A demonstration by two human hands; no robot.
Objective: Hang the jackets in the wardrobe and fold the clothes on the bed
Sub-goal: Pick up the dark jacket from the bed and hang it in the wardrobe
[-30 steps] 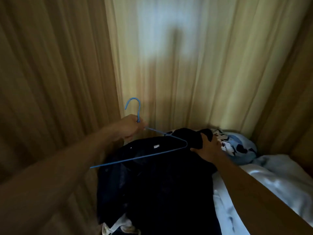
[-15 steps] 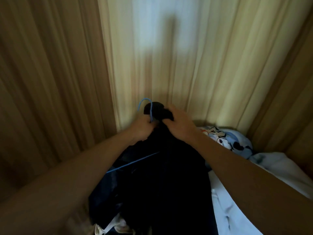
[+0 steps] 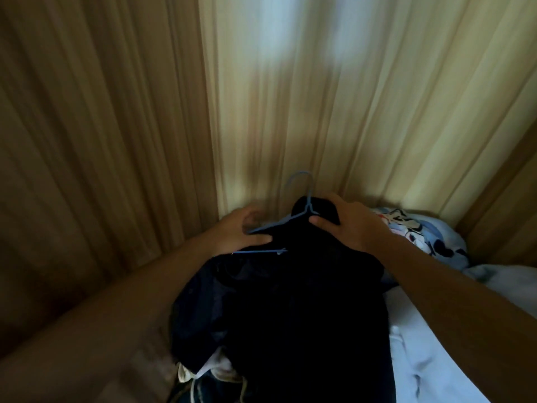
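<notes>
The jacket (image 3: 290, 309) hides half the blue hanger (image 3: 279, 223) and runs off the bottom edge; the left hand (image 3: 236, 232) is blurred.

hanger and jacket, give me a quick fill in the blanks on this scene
The wire hanger is ____ in colour.
The dark jacket is gripped near its top by the right hand; the left hand holds the ____.
The printed pillow lies to the jacket's ____.
Missing: blue; hanger; right.

one thin blue wire hanger (image 3: 279, 223), one dark navy-black jacket (image 3: 290, 301), two bare hands, a left hand (image 3: 235, 231) and a right hand (image 3: 348, 225), one cartoon-print pale blue pillow (image 3: 421, 231), one crumpled cream cloth (image 3: 215, 370).
</notes>
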